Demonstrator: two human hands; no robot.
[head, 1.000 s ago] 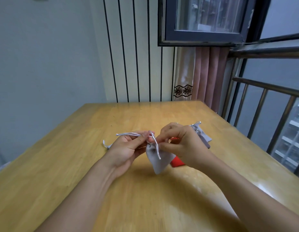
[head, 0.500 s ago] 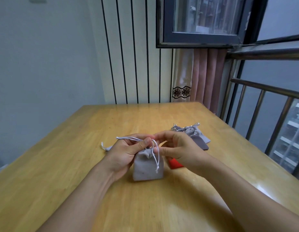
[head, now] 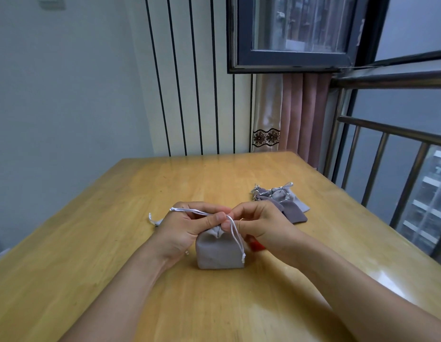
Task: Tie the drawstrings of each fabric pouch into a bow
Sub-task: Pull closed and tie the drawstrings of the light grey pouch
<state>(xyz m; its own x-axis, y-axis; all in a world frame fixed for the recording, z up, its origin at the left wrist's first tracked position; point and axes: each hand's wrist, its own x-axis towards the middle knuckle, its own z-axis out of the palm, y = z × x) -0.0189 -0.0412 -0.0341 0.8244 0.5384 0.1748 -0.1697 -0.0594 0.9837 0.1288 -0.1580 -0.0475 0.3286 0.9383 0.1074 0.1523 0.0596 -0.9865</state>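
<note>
Pouch pile (head: pixel 285 202) beyond right hand (head: pixel 261 224)

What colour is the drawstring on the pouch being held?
White, on a grey pouch; the drawstring shows best in the head view, draped down the front.

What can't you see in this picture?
Head view, the only one:
- Red thing: mostly hidden behind the right hand.
- Pouch neck: covered by the left hand, so the knot cannot be told.
- Pile of pouches: too small to count.
</note>
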